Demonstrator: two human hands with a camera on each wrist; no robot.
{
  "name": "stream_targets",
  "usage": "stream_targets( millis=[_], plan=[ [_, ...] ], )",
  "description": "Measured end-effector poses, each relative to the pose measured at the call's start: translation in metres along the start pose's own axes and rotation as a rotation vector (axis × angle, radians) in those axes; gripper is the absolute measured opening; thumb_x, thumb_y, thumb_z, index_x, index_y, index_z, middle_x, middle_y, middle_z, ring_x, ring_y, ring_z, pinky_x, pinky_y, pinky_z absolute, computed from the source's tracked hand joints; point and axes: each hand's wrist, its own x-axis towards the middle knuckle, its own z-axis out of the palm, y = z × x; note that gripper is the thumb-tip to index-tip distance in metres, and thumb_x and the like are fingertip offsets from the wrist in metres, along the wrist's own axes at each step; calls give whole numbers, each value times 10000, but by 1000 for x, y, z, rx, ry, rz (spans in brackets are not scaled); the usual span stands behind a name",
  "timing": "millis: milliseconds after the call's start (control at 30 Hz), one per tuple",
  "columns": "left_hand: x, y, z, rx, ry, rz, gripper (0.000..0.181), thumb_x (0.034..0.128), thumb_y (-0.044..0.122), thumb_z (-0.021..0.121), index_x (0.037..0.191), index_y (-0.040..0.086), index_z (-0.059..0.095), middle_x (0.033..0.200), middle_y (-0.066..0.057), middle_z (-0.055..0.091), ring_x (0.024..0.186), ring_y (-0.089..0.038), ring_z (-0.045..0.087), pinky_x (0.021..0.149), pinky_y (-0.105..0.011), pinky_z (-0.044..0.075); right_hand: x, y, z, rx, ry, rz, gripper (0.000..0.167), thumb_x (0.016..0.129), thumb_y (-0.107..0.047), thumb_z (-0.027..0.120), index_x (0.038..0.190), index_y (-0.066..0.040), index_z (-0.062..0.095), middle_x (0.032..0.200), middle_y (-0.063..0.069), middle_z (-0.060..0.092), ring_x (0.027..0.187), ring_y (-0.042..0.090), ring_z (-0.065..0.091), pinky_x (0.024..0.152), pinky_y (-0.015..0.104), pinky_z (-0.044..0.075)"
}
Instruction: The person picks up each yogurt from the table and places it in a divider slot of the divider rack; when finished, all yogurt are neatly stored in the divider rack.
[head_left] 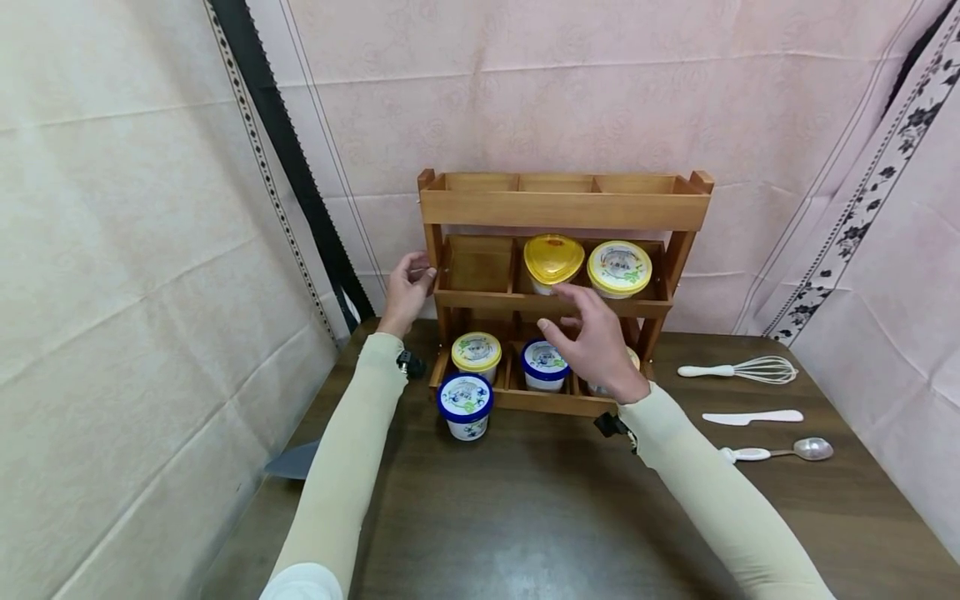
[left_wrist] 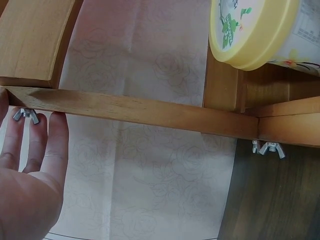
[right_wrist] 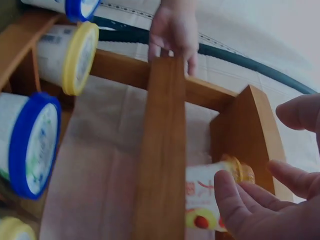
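A three-tier wooden rack stands on the table. My left hand holds its left side post, fingers beside a wing nut. My right hand hovers before the middle tier, fingers spread and holding nothing. Just beyond its fingertips is a tub with an amber lid; whether they touch is unclear. To its right sits a yellow-lidded tub. The bottom tier bears another yellow-lidded tub, a blue-lidded tub, and a tub mostly behind my right hand.
Another blue-lidded tub stands on the table before the rack's left end. To the right lie a whisk, a white-handled knife and a spoon. A grey flat piece shows beside my left forearm. Patterned cloth hangs behind.
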Motion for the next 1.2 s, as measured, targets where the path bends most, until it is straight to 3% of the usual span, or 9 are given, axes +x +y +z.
stream_targets(
  millis=[500,700,867,1000,1200],
  plan=[
    [-3,-5,3,-2,-6,-10,350,1073,217,645,1420,203,601,1369,-81,618,1238,-243,619,993,-423,596,-23,6,55,0,-207,43,514,1010,-350,729,1464,-153,591,1407,89,633,1278,264,629,1016,490,579],
    [-1,-5,3,-16,-7,-8,346,1070,202,648,1413,189,603,1363,-85,615,1225,-244,618,973,-411,601,-31,17,84,17,-286,48,507,979,-335,778,1418,-128,630,1395,101,651,1235,258,645,983,491,602],
    [-3,-4,2,-8,-3,-13,344,1071,200,645,1412,195,604,1360,-81,618,1216,-242,622,963,-406,603,-41,25,107,28,-354,82,595,958,-407,786,1446,-113,615,1435,111,628,1260,305,629,1039,513,565],
    [-3,-3,2,-5,-3,-14,343,1071,213,647,1412,204,606,1367,-75,618,1226,-241,620,969,-401,602,-44,31,123,23,-368,68,643,932,-470,799,1451,-142,611,1449,69,613,1306,345,615,1075,516,541],
    [-1,-3,1,-3,5,-6,334,1071,225,650,1401,204,610,1355,-73,618,1223,-238,620,980,-401,596,-49,36,140,27,-383,42,693,896,-525,822,1456,-170,622,1465,50,599,1324,274,585,1097,520,519]
  ],
)
